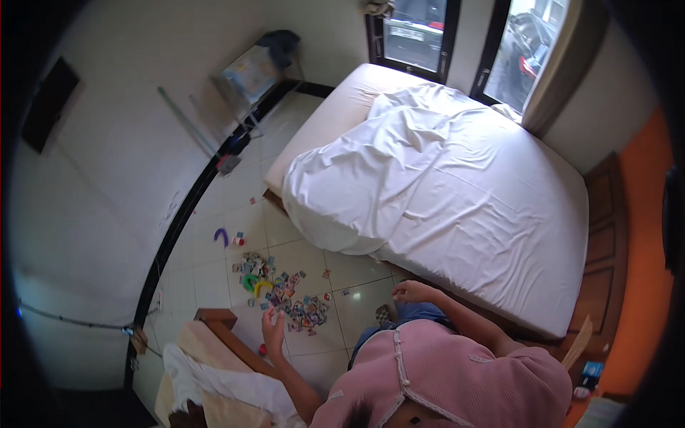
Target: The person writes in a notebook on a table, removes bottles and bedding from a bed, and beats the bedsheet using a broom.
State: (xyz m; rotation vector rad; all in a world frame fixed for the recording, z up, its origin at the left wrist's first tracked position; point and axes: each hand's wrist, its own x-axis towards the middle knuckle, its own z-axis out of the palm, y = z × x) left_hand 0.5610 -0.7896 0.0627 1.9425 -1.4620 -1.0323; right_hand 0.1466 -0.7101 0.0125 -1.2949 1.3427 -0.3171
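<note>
My left hand (272, 328) hangs in the air over the tiled floor, fingers partly bent and apart, with nothing seen in it. Below and beyond it lie many small scattered picture cards (307, 312), a green curved toy (249, 283) and a yellow curved toy (262, 287). My right hand (414, 291) is held in front of my body near the bed's side, its fingers curled in loosely and no object showing. A rumpled white sheet (442, 171) covers much of the bed's mattress (325, 118), leaving its far left part uncovered.
A second bed or couch (196, 342) with a wooden end post (216, 315) stands close on my left. Farther off are a purple curved toy (222, 237), a folding table (250, 75) against the wall, and windows (414, 39). A wooden headboard (596, 250) borders the right.
</note>
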